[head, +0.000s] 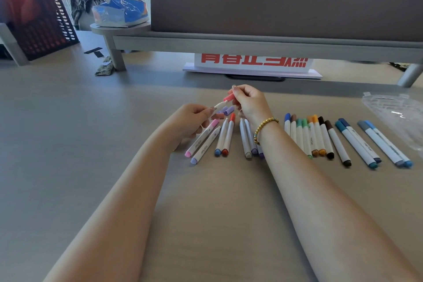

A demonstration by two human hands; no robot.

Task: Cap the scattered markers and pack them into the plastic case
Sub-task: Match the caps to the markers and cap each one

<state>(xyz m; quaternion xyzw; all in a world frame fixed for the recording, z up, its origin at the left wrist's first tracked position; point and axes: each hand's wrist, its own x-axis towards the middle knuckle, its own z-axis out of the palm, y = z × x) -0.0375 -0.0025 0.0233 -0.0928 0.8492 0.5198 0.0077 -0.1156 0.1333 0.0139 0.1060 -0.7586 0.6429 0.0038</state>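
Two hands engaged | left hand (193, 117) pinches light, stiff marker (218, 105) mid-barrel | right hand (248, 101) fingers pinch small, slippery red cap (229, 98) | plastic case (398, 117) flimsy, untouched on surface (91, 133).

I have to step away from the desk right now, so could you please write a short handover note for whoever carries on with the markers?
Left hand: grips a white marker by its barrel, lifted above the desk.
Right hand: fingers pinch a coral cap, meeting that marker's tip; whether it is pushed fully home I cannot tell.
On the desk: loose caps lie below the hands; capped markers lie in rows to the right, more markers below the hands. The plastic case lies far right, with no markers visible in it.
Done: most markers look capped.
Left: finish this cap, use up the loose caps, pack everything into the case.
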